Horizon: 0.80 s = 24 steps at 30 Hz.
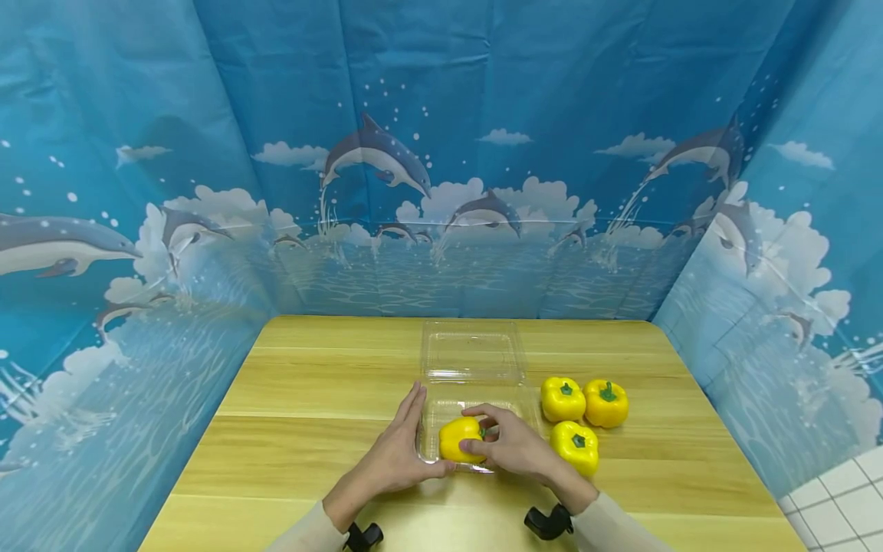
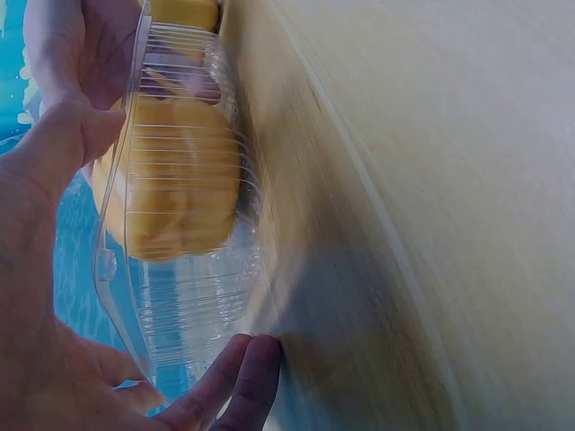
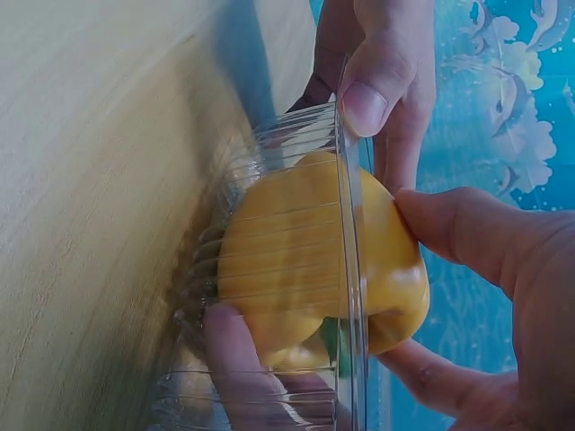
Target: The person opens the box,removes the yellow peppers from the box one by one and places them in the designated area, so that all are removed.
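Observation:
A yellow bell pepper (image 1: 458, 439) lies on its side in the front left part of a clear plastic clamshell container (image 1: 447, 404), its green stem toward the right. My right hand (image 1: 509, 443) holds this pepper, with the thumb on its near side and some fingers reaching down inside the container. At the container's left side, my left hand (image 1: 400, 454) rests with its fingers stretched along the wall. Its thumb (image 3: 367, 108) touches the front rim. Through the ribbed clear wall, the pepper (image 2: 180, 180) shows in the left wrist view.
The container's lid (image 1: 471, 351) lies folded back, away from me. Right of the container, three more yellow bell peppers (image 1: 575, 448) stand close together on the wooden table (image 1: 310, 383). A blue dolphin-print curtain (image 1: 441, 268) surrounds the table's back and sides.

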Each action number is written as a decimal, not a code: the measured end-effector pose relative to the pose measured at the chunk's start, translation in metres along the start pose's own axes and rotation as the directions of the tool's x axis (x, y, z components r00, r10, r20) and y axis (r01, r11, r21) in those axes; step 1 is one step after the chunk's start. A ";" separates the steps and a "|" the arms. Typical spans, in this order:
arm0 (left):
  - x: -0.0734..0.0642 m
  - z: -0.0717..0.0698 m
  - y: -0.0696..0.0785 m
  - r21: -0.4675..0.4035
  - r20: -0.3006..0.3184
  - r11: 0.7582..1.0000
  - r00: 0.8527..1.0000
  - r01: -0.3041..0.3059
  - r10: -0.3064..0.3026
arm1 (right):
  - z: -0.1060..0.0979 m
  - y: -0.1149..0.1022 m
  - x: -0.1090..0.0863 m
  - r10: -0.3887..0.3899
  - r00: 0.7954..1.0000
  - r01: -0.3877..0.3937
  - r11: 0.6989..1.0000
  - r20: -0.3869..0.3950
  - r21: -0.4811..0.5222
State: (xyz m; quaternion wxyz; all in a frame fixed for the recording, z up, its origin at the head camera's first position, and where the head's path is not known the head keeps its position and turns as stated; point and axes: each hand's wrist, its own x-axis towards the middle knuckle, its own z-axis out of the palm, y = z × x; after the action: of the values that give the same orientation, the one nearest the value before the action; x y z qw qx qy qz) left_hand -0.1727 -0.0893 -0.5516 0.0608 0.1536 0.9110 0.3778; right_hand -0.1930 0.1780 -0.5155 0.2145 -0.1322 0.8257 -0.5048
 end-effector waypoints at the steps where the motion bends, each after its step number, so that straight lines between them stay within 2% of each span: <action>1: 0.000 0.000 0.000 0.001 0.000 1.000 1.000 0.001 -0.001 | 0.000 0.000 0.000 0.000 1.000 0.000 1.000 -0.003 0.008; 16: 0.000 -0.001 0.002 0.007 0.002 1.000 1.000 0.008 -0.008 | -0.001 0.000 -0.006 -0.076 0.996 0.079 0.994 -0.041 0.076; 24: 0.000 -0.002 0.003 0.005 0.007 1.000 1.000 0.009 -0.009 | -0.003 -0.001 -0.010 -0.095 0.989 0.092 0.995 -0.110 -0.031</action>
State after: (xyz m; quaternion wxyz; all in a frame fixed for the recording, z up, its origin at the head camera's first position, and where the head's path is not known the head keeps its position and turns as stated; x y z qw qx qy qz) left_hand -0.1721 -0.0890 -0.5484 0.0655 0.1510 0.9125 0.3746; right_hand -0.1853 0.1845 -0.5116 0.1424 -0.1453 0.8357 -0.5101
